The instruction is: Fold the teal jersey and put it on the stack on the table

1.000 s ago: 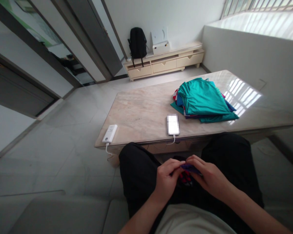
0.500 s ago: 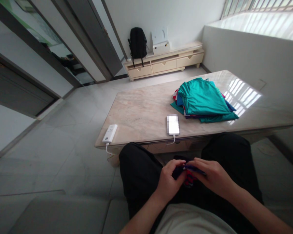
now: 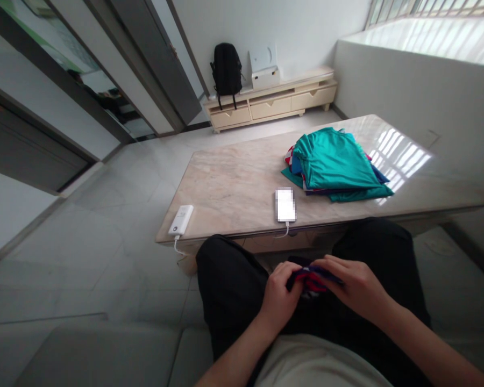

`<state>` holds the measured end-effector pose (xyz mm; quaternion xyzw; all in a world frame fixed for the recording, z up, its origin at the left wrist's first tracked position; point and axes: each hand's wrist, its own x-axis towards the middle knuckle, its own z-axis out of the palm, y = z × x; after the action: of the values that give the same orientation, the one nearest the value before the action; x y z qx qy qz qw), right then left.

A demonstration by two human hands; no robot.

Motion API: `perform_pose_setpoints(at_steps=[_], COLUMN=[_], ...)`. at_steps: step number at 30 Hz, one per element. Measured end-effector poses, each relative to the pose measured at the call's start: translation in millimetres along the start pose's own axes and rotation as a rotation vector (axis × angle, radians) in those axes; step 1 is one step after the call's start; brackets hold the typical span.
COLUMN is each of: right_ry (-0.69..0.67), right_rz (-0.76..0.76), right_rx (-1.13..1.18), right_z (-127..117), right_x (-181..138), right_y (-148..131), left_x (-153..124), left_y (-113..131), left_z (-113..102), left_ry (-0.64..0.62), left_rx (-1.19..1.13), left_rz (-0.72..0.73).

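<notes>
I sit with both hands in my lap, between my knees in black trousers. My left hand (image 3: 280,295) and my right hand (image 3: 353,287) pinch a small red and dark blue cloth item (image 3: 312,279) between them; its shape is mostly hidden by my fingers. Both hands are closed on it. On the marble table (image 3: 234,188) in front lies a stack of folded clothes (image 3: 334,164), teal on top with red and blue pieces beneath.
A phone (image 3: 285,205) on a white cable and a white power bank (image 3: 180,220) lie near the table's front edge. A low cabinet (image 3: 272,102) with a black backpack (image 3: 227,70) and a white box stands against the far wall. Tiled floor lies to the left.
My hands have bunched the cloth item tighter, so more red shows between my fingers. My left hand has curled further in. The table things have not moved.
</notes>
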<state>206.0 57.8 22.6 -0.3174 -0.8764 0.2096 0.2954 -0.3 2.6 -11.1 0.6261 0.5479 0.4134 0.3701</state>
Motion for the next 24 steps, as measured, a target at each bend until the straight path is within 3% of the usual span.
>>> perform_pose_setpoints(at_steps=[6,15,20,24], right_ry=[0.073,0.129,0.151,0.220], right_rz=[0.011,0.020,0.017,0.047], right_rx=[-0.030,0.014,0.000,-0.025], right_z=[-10.9,-29.6,-33.3,-37.5], right_x=[0.2,2.9,1.9,2.4], right_y=[6.6,-0.3,-5.5,-5.8], left_x=[2.2,3.5,7.0,4.8], left_y=[-9.7,-26.1,-32.4,-40.5], left_z=[-0.6,6.6,1.3,0.0], left_ry=[0.098,0.064,0.047,0.002], left_rx=[-0.007,0.159,0.108,0.113], left_rz=[-0.020,0.071,0.026,-0.096])
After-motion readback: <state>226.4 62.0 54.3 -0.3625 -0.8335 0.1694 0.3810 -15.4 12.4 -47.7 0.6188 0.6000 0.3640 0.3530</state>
